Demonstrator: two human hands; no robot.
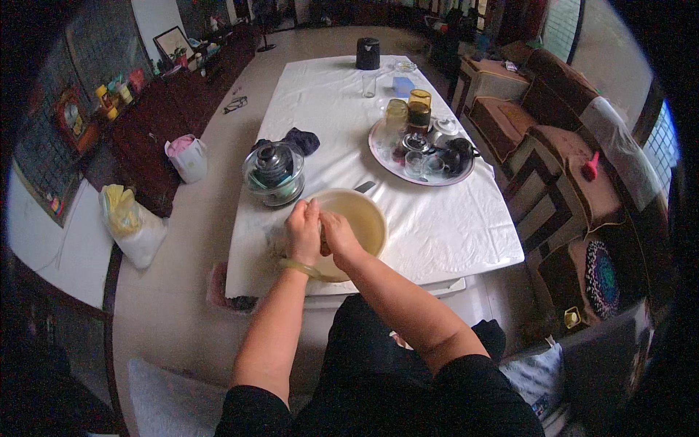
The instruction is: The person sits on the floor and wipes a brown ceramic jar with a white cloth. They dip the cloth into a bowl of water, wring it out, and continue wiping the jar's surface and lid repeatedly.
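Note:
A wide, pale basin (377,224) with cloudy yellowish liquid stands at the near edge of a table with a white cloth (437,229). Over its left part my two hands are pressed together. My left hand (303,229), with a pale green bangle (300,267) at the wrist, is cupped against my right hand (339,235). A small brownish thing (325,246) shows between the palms; what it is, I cannot tell. The flat dark end of a utensil (365,187) shows just beyond the basin's far rim.
Left of the basin's far side stands a lidded glass pot (273,172), with a dark cloth (302,141) behind it. A round tray (382,164) holds jars, glasses and a teapot. Farther back are a drinking glass (369,86), a blue box (403,87) and a black kettle (368,53).

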